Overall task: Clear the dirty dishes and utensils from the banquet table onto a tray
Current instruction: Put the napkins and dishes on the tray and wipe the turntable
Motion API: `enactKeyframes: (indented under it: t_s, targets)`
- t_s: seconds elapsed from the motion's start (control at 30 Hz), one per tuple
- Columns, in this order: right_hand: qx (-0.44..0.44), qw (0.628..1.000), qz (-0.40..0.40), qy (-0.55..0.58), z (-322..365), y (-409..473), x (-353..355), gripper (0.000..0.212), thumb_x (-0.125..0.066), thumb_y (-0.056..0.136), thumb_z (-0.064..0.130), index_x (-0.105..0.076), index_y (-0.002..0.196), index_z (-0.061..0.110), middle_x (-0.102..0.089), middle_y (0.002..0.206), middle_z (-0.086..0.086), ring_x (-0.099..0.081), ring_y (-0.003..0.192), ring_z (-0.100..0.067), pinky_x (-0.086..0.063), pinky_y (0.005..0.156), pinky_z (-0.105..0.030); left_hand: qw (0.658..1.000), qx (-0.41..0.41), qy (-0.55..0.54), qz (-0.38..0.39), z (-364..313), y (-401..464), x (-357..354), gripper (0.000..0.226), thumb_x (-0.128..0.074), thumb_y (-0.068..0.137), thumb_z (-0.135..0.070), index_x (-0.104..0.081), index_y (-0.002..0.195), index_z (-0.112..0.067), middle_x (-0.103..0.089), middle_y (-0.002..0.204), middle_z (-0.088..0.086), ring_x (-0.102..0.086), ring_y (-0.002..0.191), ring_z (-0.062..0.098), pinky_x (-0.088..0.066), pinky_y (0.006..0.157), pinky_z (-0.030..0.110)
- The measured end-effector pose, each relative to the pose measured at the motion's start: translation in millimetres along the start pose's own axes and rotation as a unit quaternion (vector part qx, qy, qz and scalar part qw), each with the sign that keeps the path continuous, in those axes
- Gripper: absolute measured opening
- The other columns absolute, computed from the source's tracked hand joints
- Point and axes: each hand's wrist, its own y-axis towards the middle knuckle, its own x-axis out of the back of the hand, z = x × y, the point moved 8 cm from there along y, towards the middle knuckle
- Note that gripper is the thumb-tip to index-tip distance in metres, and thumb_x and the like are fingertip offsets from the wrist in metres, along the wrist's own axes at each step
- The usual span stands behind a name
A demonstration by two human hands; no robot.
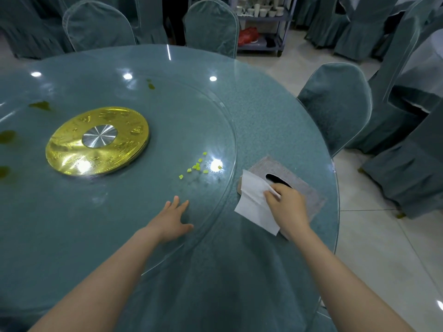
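A round banquet table (pixel 282 130) with a teal cloth under glass fills the view. On it lies a glass turntable (pixel 143 226) with a gold hub (pixel 98 142). Small yellow-green food bits (pixel 197 167) lie scattered on the turntable near its right rim. My left hand (pixel 173 220) rests flat on the turntable with its fingers spread. My right hand (pixel 286 207) pinches a white tissue (pixel 254 201) that hangs from the slot of a grey tissue box (pixel 309 190) at the table's right edge. No dishes or tray are in view.
Greenish sauce smears (pixel 39 105) mark the turntable's left side. Chairs in teal covers (pixel 335 104) stand round the table. A service cart (pixel 263 25) with white cups stands at the back, beside a person's dark legs (pixel 175 22). Tiled floor lies to the right.
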Motion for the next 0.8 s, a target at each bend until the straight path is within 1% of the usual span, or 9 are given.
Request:
enactKeyframes:
  t_s: [0.07, 0.13, 0.23, 0.3, 0.37, 0.43, 0.53, 0.63, 0.8]
  targets:
    - [0.004, 0.999, -0.030, 0.034, 12, 2, 2, 0.014, -0.053, 0.091, 0.019, -0.063, 0.084, 0.011, -0.062, 0.072, 0.000, -0.054, 0.069, -0.023, -0.032, 0.058, -0.034, 1.000, -0.007, -0.017, -0.016, 4, -1, 3, 0.081, -0.054, 0.091, -0.043, -0.007, 0.153, -0.023, 0.007, 0.160, -0.001, 0.001, 0.148, 0.018, -0.016, 0.116, 0.036]
    - [-0.006, 0.995, -0.065, 0.076, 22, 5, 4, 0.016, -0.049, 0.094, 0.018, -0.063, 0.098, 0.011, -0.062, 0.083, 0.004, -0.055, 0.079, -0.019, -0.030, 0.063, -0.029, 0.998, -0.015, -0.041, -0.033, 10, -3, 5, 0.081, -0.056, 0.091, -0.041, -0.007, 0.153, -0.021, 0.003, 0.160, -0.004, -0.005, 0.147, 0.015, -0.017, 0.116, 0.033]
    - [0.002, 0.989, -0.089, 0.118, 41, 15, -2, 0.026, -0.040, 0.098, 0.018, -0.060, 0.111, 0.007, -0.066, 0.097, -0.006, -0.057, 0.090, -0.025, -0.032, 0.069, -0.027, 0.993, -0.006, -0.073, -0.096, 21, -6, 16, 0.081, -0.059, 0.090, -0.038, -0.011, 0.153, -0.020, -0.005, 0.160, -0.005, -0.018, 0.145, 0.014, -0.022, 0.114, 0.030]
    - [0.022, 0.985, -0.104, 0.138, 55, 23, -9, 0.028, -0.039, 0.098, 0.014, -0.059, 0.116, 0.007, -0.066, 0.099, -0.010, -0.057, 0.089, -0.028, -0.029, 0.067, -0.025, 0.984, 0.011, -0.082, -0.158, 30, -7, 31, 0.085, -0.064, 0.087, -0.038, -0.014, 0.152, -0.017, -0.009, 0.160, -0.001, -0.019, 0.145, 0.015, -0.022, 0.114, 0.030]
    - [0.041, 0.982, -0.105, 0.154, 67, 34, -21, 0.035, -0.039, 0.095, 0.007, -0.057, 0.125, 0.013, -0.066, 0.100, -0.006, -0.057, 0.089, -0.025, -0.029, 0.065, -0.021, 0.978, 0.043, -0.078, -0.190, 46, -8, 42, 0.097, -0.069, 0.081, -0.043, -0.010, 0.152, -0.014, -0.004, 0.161, 0.003, -0.014, 0.146, 0.019, -0.019, 0.116, 0.034]
    - [0.047, 0.985, -0.082, 0.146, 76, 47, -41, 0.043, -0.040, 0.094, 0.005, -0.050, 0.133, 0.018, -0.065, 0.113, -0.004, -0.058, 0.097, -0.026, -0.033, 0.072, -0.021, 0.980, 0.091, -0.039, -0.175, 67, -8, 45, 0.113, -0.072, 0.074, -0.054, 0.000, 0.152, -0.015, 0.007, 0.160, 0.006, -0.001, 0.148, 0.024, -0.012, 0.117, 0.043]
    - [0.066, 0.991, -0.029, 0.113, 86, 65, -81, 0.044, -0.041, 0.098, 0.012, -0.041, 0.141, 0.017, -0.051, 0.139, -0.005, -0.051, 0.120, -0.027, -0.038, 0.094, -0.029, 0.984, 0.148, 0.029, -0.098, 96, -7, 37, 0.128, -0.068, 0.064, -0.070, 0.015, 0.150, -0.025, 0.025, 0.156, 0.005, 0.019, 0.145, 0.028, -0.001, 0.115, 0.054]
    - [0.091, 0.994, 0.039, 0.049, 90, 84, -126, 0.045, -0.030, 0.102, 0.022, -0.030, 0.146, 0.012, -0.031, 0.153, -0.008, -0.025, 0.142, -0.025, -0.020, 0.115, -0.034, 0.989, 0.139, 0.037, -0.044, 108, -2, 29, 0.130, -0.066, 0.063, -0.074, 0.023, 0.147, -0.029, 0.033, 0.153, 0.003, 0.023, 0.144, 0.027, -0.001, 0.114, 0.057]
    - [0.056, 0.985, 0.110, -0.123, 81, 105, -184, 0.050, -0.022, 0.102, 0.029, -0.018, 0.149, 0.013, -0.012, 0.157, -0.016, -0.006, 0.144, -0.035, -0.011, 0.116, -0.046, 0.990, 0.126, 0.038, -0.056, 109, 1, 30, 0.129, -0.065, 0.065, -0.072, 0.026, 0.145, -0.030, 0.035, 0.152, 0.002, 0.024, 0.143, 0.027, 0.000, 0.114, 0.056]
